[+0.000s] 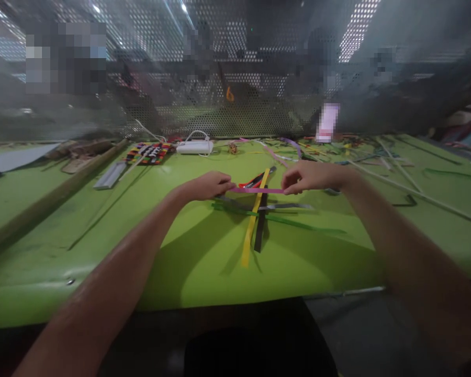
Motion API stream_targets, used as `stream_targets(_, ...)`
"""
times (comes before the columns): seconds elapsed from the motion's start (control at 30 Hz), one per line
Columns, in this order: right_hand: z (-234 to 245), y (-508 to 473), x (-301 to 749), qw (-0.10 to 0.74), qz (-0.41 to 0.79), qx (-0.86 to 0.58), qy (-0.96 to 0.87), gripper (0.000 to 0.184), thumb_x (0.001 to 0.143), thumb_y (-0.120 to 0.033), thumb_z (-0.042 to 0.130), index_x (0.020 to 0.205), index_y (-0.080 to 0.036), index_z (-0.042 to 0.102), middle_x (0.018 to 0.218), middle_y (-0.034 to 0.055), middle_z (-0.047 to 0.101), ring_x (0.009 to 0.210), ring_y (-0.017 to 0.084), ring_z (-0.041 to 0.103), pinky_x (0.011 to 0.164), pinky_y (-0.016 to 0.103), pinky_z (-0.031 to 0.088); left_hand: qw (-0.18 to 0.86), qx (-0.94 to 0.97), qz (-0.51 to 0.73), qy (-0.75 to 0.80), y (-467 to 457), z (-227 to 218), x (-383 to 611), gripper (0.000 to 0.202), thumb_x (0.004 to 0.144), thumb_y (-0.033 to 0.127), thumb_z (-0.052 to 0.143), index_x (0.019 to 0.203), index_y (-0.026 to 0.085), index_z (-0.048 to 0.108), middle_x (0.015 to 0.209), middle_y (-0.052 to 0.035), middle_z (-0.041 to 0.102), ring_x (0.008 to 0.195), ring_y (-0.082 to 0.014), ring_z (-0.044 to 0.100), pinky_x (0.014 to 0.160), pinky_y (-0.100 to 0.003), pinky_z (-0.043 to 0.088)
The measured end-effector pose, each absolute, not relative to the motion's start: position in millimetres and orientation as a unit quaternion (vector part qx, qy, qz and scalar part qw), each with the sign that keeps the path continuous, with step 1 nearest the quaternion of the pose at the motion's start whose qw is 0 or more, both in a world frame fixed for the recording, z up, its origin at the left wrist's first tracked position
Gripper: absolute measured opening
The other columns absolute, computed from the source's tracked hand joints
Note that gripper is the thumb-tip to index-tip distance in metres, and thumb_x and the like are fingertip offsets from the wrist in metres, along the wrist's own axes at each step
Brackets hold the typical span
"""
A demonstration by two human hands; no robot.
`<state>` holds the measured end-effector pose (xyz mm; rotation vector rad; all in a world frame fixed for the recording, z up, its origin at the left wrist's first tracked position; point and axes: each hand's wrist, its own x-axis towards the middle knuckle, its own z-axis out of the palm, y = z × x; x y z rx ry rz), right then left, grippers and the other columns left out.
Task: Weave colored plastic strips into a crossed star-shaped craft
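A short pink strip [257,190] is stretched level between my two hands above the green table [102,246]. My left hand [211,185] pinches its left end, fingers closed. My right hand [310,176] pinches the right end, fingers closed too. Under the pink strip lie crossed strips: a yellow strip [252,222] running toward me, a black strip [260,225] beside it, a green strip [290,222] lying crosswise, a grey strip [286,206] and a red strip [251,183] behind.
A multicoloured woven mat [149,153] and a white box with a cable [195,147] lie at the back. A long wooden stick [51,196] slants across the left. Several loose coloured strips [377,157] clutter the back right. A perforated metal screen [235,115] closes the far side.
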<state>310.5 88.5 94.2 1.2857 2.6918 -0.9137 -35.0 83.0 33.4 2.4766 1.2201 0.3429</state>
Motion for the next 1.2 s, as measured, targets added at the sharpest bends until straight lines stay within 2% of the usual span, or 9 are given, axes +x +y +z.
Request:
stream_targets(0.1,93.4,79.9,300.7,0.042,-0.271,0.42,0.865,0.013,0.097,-0.027,0.078,0.087,-0.019,0.082,0.085,0.0068,0.08,0.078,0.021,0.068,0.076,0.033,0.047,0.122,0.88,0.102,0.447,80.9,30.0,-30.6,0.047,0.107,0.05,0.056,0.067,0.025,0.051,0.068,-0.0041,0.061,0.068,-0.022,0.055,0.068,-0.035,0.037)
stream_targets(0.2,94.1,69.3,286.8,0.07,-0.221,0.444,0.866,0.018,0.097,-0.015,0.076,0.08,-0.018,0.076,0.082,0.0064,0.077,0.075,0.02,0.064,0.076,0.033,0.043,0.106,0.883,0.093,0.447,77.5,30.1,-26.9,0.047,0.107,0.048,0.056,0.067,0.025,0.049,0.068,-0.004,0.059,0.068,-0.022,0.052,0.069,-0.036,0.034)
stream_targets(0.27,93.9,65.4,279.7,0.07,-0.193,0.455,0.867,0.02,0.097,-0.012,0.074,0.078,-0.018,0.072,0.082,0.0068,0.075,0.075,0.02,0.062,0.077,0.034,0.042,0.101,0.883,0.096,0.447,75.1,31.6,-24.9,0.045,0.106,0.045,0.057,0.067,0.025,0.049,0.069,-0.004,0.058,0.068,-0.0213,0.05,0.069,-0.036,0.033)
stream_targets(0.4,90.5,68.1,278.1,0.051,-0.154,0.454,0.876,0.014,0.099,-0.014,0.066,0.092,-0.019,0.076,0.092,0.0084,0.077,0.082,0.023,0.066,0.081,0.036,0.045,0.097,0.877,0.114,0.457,72.3,34.5,-23.2,0.041,0.105,0.042,0.059,0.069,0.024,0.051,0.073,-0.0045,0.062,0.069,-0.0205,0.052,0.068,-0.035,0.033)
stream_targets(0.5,88.2,72.4,282.2,0.071,-0.145,0.448,0.88,0.015,0.096,-0.012,0.064,0.095,-0.018,0.078,0.094,0.0094,0.077,0.084,0.024,0.066,0.08,0.036,0.044,0.107,0.874,0.124,0.458,73.3,34.4,-25.2,0.036,0.104,0.043,0.06,0.074,0.023,0.056,0.073,-0.0041,0.064,0.069,-0.0204,0.054,0.068,-0.034,0.035)
stream_targets(0.7,95.3,70.3,280.9,0.108,-0.147,0.421,0.888,0.019,0.104,-0.012,0.06,0.111,-0.013,0.078,0.106,0.012,0.079,0.088,0.021,0.065,0.074,0.029,0.04,0.1,0.884,0.106,0.445,75.5,34.1,-31.3,0.037,0.103,0.047,0.061,0.076,0.023,0.057,0.069,-0.0017,0.06,0.066,-0.0188,0.051,0.066,-0.031,0.033)
stream_targets(0.87,97.3,67.6,277.5,0.129,-0.149,0.424,0.884,0.032,0.101,-0.008,0.065,0.13,-0.01,0.078,0.112,0.0128,0.081,0.088,0.02,0.065,0.076,0.029,0.04,0.131,0.878,0.097,0.45,71.7,38.6,-30.0,0.038,0.103,0.051,0.06,0.078,0.022,0.058,0.07,-0.0011,0.061,0.065,-0.0183,0.05,0.068,-0.031,0.035)
stream_targets(1.03,87.6,73.9,277.3,0.142,-0.147,0.423,0.883,0.015,0.1,-0.013,0.07,0.112,-0.013,0.08,0.107,0.0115,0.08,0.086,0.021,0.066,0.074,0.03,0.041,0.141,0.879,0.087,0.447,71.5,37.2,-29.4,0.038,0.102,0.051,0.057,0.078,0.022,0.059,0.069,-0.0007,0.06,0.065,-0.0177,0.051,0.068,-0.031,0.036)
stream_targets(1.2,78.1,79.0,277.9,0.122,-0.171,0.391,0.896,0.007,0.098,-0.013,0.071,0.101,-0.016,0.077,0.095,0.0073,0.078,0.08,0.02,0.064,0.069,0.029,0.038,0.137,0.885,0.094,0.436,72.5,34.3,-30.0,0.037,0.104,0.052,0.056,0.092,0.019,0.07,0.081,-0.0043,0.071,0.073,-0.0196,0.06,0.071,-0.031,0.041)
